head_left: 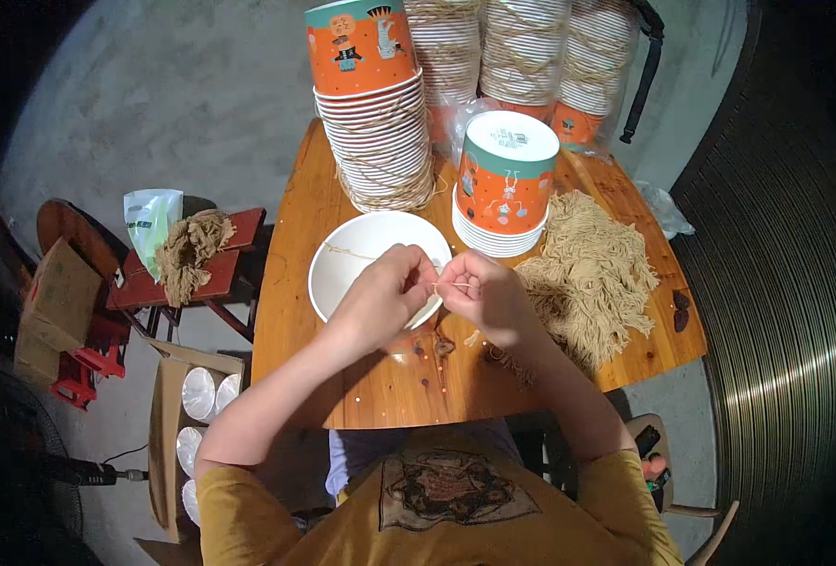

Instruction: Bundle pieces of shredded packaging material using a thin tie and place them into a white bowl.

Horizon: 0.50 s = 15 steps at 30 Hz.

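Centrally, thin tan string pinched taut between both hands, over white bowl.

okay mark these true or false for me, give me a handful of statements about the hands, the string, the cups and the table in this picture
1. Both hands, the left hand and the right hand, pinch a thin string. True.
2. The open white cup stands upright. False: it lies tipped, mouth facing up at the camera.
3. A heap of tan string lies right of the hands. True.
4. The wooden table is bare of cup stacks. False: stacked orange cups stand at its far side.
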Tool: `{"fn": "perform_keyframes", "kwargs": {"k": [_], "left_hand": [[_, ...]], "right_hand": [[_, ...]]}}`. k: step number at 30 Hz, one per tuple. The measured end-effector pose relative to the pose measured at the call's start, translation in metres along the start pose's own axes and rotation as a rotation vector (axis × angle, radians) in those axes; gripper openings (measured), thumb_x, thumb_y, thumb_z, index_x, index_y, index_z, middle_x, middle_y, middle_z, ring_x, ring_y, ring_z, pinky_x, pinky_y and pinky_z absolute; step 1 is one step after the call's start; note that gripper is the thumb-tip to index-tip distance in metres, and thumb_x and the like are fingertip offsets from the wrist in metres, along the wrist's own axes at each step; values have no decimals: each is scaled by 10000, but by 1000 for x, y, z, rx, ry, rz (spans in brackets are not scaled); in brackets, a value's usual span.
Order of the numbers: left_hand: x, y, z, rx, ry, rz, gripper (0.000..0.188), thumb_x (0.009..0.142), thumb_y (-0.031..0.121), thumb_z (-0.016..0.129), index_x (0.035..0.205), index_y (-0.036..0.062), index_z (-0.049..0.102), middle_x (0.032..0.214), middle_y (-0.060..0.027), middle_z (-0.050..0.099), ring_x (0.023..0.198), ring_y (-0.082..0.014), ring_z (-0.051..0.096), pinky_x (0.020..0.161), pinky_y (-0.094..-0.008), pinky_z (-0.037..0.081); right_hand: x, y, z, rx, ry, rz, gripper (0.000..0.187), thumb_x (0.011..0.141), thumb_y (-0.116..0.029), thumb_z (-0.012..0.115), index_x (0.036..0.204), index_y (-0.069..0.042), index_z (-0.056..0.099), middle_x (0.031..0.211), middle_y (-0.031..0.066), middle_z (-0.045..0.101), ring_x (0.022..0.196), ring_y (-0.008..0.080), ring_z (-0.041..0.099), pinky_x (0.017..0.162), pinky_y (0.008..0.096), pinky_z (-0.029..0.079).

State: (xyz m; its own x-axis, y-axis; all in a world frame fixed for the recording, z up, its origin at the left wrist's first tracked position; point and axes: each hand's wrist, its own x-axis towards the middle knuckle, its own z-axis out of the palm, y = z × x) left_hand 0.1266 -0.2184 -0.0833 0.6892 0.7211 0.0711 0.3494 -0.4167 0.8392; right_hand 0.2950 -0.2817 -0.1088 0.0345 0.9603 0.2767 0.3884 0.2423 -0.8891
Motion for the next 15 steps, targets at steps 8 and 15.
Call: {"fn": "perform_keyframes", "kwargs": {"k": [8, 15], "left_hand": [[-7, 9, 13, 363, 285, 286, 126, 783, 7, 595, 869, 22, 504, 831, -147, 497, 817, -341, 524, 717, -414, 439], [-7, 13, 16, 252, 298, 247, 131, 808, -2, 597, 887, 3, 494, 817, -107, 511, 706, -231, 547, 629, -323, 450]], "right_hand": [[-1, 1, -1, 21, -9, 48, 152, 811, -134, 660, 867, -26, 569, 752, 63, 606, 664, 132, 597, 611, 276, 469], [-3, -10, -2, -18, 8, 62, 88, 840, -67, 620, 842, -22, 544, 687, -54, 471, 602, 19, 403, 522, 196, 346]]}}
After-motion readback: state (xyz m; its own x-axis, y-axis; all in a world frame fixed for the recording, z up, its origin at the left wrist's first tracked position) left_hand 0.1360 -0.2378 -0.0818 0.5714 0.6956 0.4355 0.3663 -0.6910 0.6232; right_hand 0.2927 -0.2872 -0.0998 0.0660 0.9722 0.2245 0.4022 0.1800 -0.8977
